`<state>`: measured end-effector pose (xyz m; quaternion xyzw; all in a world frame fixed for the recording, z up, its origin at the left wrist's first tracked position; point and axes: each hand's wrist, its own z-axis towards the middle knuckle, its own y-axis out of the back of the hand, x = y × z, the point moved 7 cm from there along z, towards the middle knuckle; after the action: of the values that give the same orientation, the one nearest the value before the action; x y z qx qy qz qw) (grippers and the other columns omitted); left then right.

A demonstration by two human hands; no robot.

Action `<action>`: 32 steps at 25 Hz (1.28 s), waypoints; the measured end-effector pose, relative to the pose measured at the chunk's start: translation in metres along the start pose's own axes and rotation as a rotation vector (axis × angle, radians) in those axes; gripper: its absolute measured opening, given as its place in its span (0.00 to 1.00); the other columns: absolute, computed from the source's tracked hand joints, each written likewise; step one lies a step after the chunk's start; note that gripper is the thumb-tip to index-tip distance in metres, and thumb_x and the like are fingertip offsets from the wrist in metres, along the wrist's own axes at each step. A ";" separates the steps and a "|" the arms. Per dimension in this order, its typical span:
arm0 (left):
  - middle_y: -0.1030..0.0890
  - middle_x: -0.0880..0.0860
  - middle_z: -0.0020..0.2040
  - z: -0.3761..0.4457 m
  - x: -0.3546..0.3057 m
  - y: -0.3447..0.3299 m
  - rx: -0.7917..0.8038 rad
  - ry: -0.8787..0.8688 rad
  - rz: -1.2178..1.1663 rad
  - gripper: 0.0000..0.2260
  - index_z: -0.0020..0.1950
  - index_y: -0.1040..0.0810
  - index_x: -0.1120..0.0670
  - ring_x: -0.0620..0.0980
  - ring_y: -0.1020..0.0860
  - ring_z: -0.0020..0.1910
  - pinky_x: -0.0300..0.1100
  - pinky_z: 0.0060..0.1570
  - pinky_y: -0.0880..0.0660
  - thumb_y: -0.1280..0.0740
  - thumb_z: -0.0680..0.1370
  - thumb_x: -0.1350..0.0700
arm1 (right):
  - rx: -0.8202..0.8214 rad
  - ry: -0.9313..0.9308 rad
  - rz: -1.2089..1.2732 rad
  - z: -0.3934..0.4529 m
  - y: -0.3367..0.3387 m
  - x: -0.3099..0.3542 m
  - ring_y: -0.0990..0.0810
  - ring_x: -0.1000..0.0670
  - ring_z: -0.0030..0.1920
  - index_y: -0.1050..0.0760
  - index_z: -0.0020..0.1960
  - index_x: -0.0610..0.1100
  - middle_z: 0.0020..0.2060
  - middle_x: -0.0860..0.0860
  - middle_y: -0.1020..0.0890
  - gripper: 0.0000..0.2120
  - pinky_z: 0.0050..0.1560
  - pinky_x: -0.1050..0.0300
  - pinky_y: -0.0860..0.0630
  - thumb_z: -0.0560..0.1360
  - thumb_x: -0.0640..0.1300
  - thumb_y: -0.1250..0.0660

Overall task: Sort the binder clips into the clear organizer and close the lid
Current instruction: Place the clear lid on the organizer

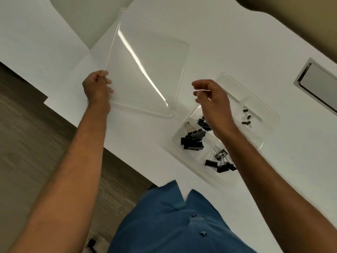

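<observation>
A clear flat lid is lifted off the white table, tilted. My left hand pinches its left edge. The clear organizer lies to the right on the table, uncovered. Its compartments hold large black binder clips, medium clips and small clips; more clips show partly under my right hand. That hand hovers over the organizer, apart from the lid's right edge, with curled fingers. A thin clear glint runs between thumb and fingers; whether it holds anything is unclear.
The table's edge runs diagonally from upper left to bottom centre, with wood floor beyond it. A grey metal panel is set into the table at the far right. My blue shirt fills the bottom.
</observation>
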<state>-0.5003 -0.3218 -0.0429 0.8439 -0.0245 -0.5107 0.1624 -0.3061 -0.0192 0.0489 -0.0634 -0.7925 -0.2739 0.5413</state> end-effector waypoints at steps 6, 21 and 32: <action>0.18 0.50 0.41 -0.035 0.018 0.010 -0.061 0.037 -0.074 0.10 0.52 0.19 0.49 0.48 0.23 0.27 0.37 0.24 0.33 0.41 0.83 0.55 | 0.031 0.224 -0.548 -0.121 0.009 -0.051 0.27 0.53 0.61 0.26 0.66 0.46 0.61 0.53 0.27 0.15 0.60 0.58 0.26 0.80 0.38 0.37; 0.18 0.50 0.43 -0.082 0.031 0.020 -0.053 0.027 -0.111 0.09 0.56 0.20 0.50 0.47 0.22 0.30 0.37 0.27 0.28 0.40 0.84 0.53 | -0.023 0.116 -0.474 -0.125 0.000 -0.078 0.29 0.53 0.64 0.35 0.73 0.45 0.66 0.48 0.29 0.27 0.62 0.61 0.30 0.78 0.44 0.30; 0.18 0.50 0.43 -0.090 0.032 0.020 -0.071 0.023 -0.118 0.10 0.56 0.19 0.50 0.47 0.22 0.30 0.37 0.27 0.29 0.40 0.84 0.53 | 0.065 0.399 -0.695 -0.128 -0.015 -0.079 0.22 0.44 0.61 0.22 0.66 0.44 0.64 0.45 0.21 0.19 0.59 0.47 0.21 0.77 0.31 0.32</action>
<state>-0.4046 -0.3253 -0.0256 0.8434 0.0452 -0.5103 0.1619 -0.1743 -0.0812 0.0062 0.2799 -0.6542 -0.4224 0.5615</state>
